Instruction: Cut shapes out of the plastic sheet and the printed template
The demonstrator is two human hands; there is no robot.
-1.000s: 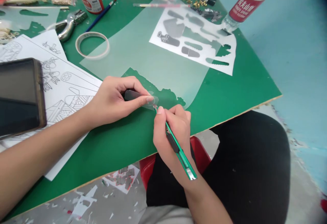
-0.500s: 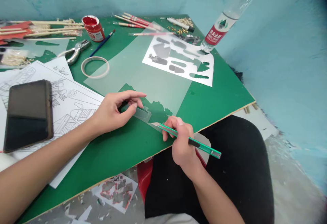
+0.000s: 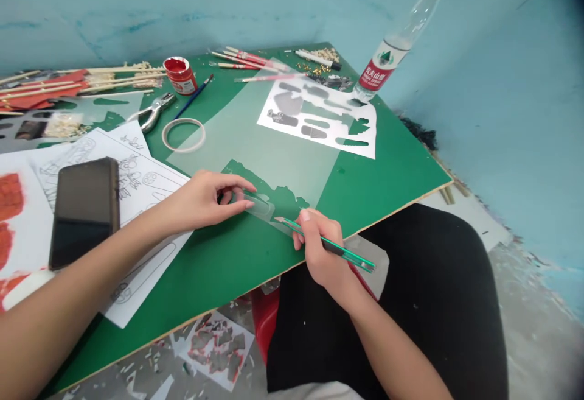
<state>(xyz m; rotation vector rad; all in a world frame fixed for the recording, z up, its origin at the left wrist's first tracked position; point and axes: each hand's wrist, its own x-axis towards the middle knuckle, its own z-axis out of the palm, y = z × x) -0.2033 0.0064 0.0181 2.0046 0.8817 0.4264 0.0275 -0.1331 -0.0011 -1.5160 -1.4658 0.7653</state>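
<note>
My right hand (image 3: 320,235) is closed round a slim green utility knife (image 3: 353,255), its blade pointing left over the translucent plastic sheet. The sheet (image 3: 278,159) lies on the green table, with a ragged cut-away edge near me. A narrow strip (image 3: 260,206) with a rounded outline runs along that near edge. My left hand (image 3: 219,196) has its thumb and forefinger on the strip's left end, its other fingers curled under and partly hidden. The blade's tip is close to the strip's right end; whether it touches the plastic, I cannot tell.
A white stencil sheet (image 3: 314,123), water bottle (image 3: 383,62), tape roll (image 3: 184,134), pliers (image 3: 157,111), red paint jar (image 3: 180,76) and paintbrush (image 3: 194,97) lie beyond my hands. Left are a phone (image 3: 84,211) and printed drawings (image 3: 132,290). The table edge (image 3: 255,289) runs close to me.
My view has shifted, so the table's things sit farther right and lower. The knife has tilted slightly in my right hand, and my left fingers have shifted a little on the strip.
</note>
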